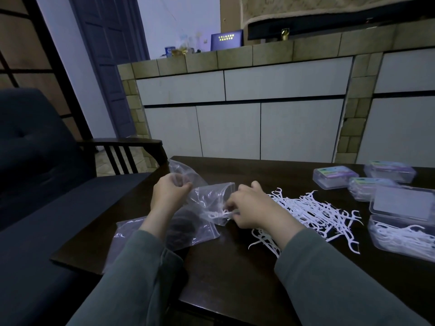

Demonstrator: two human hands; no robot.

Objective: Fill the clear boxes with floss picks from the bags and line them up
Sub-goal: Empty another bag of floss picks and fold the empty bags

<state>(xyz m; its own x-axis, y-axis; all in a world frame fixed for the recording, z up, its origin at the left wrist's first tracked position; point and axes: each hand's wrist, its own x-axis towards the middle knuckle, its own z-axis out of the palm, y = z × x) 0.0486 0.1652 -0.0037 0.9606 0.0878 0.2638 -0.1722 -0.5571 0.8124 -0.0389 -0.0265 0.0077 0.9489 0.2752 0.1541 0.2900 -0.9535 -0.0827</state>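
I hold the clear bag [207,198] up off the dark table [235,267] with my left hand [168,192], fingers curled and pinching its upper edge, so that its mouth tips toward my other hand and whatever is left inside slides down where I can reach it. My right hand [249,208] is at that mouth, fingertips pinched on the last few floss picks [217,214] lying just inside the plastic; I judge I am drawing them out to join the rest. The loose pile of picks [313,212] lies just past my right hand on its outer side, touching my wrist, spread there so I can gather them by the handful. Beyond the pile, farther out from my right grip, sits the open clear box [400,238] with picks already laid in it, its lid [403,203] standing up behind it; three closed boxes [335,177] sit farther away again, not yet in a clean row as far as I can tell. Another flat bag [131,236] lies under my left forearm, apparently emptied. Both my forearms come in low from the near edge, sleeves pushed to the wrists, the left wrist raised and bent to lift the bag, the right wrist dropped, palm down, knuckles toward me. Most of the filling seems yet to do.
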